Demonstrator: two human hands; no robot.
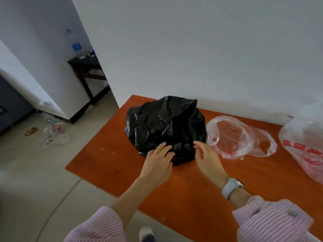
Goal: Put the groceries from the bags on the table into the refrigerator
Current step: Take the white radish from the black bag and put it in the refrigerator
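Two hands meet the near side of a black bag [166, 126] on an orange table [108, 154]. The left hand [160, 160] lies on the plastic, fingers spread and nearly straight, gripping nothing. The right hand [207, 157], with a pale watch [230, 187] on its wrist, hovers just beside the bag, fingers loosely curled and empty. The black bag bulges, its top bunched, its contents hidden. Right of it lies a clear bag [244, 138], mouth gaping, collapsed flat. A white bag [305, 142] with red print stands at the table's right edge, contents unclear. Striped sleeves [272, 222] fill the foreground.
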